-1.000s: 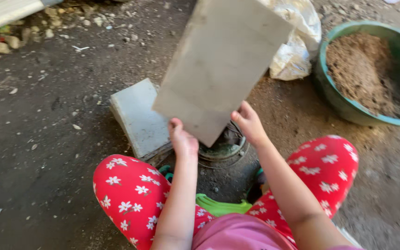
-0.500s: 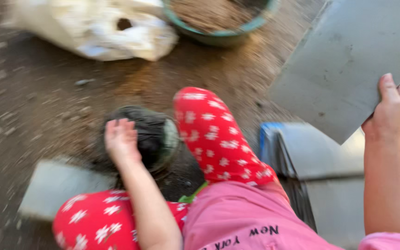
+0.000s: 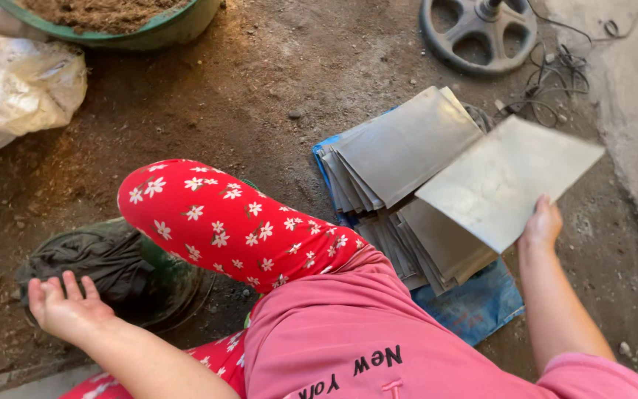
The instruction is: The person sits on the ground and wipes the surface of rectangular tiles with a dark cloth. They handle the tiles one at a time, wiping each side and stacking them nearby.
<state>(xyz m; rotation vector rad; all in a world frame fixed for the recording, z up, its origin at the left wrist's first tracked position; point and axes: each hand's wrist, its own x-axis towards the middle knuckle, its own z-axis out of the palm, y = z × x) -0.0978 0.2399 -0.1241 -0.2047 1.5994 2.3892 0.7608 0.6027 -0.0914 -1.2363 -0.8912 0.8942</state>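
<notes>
Grasping a grey square plate (image 3: pixel 507 185), right hand (image 3: pixel 543 225) hovers; left hand (image 3: pixel 64 310) lies open.

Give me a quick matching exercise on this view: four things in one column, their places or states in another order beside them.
Things:
1. grey sheet
2. stack of sheets
3. green basin
4. left hand

Places or states:
A. top left, filled with brown soil
B. held at its edge by the right hand
C. open, palm up, beside the dark round mould
D. fanned out on a blue mat on the ground

Pairs: 1-B, 2-D, 3-A, 4-C
</notes>
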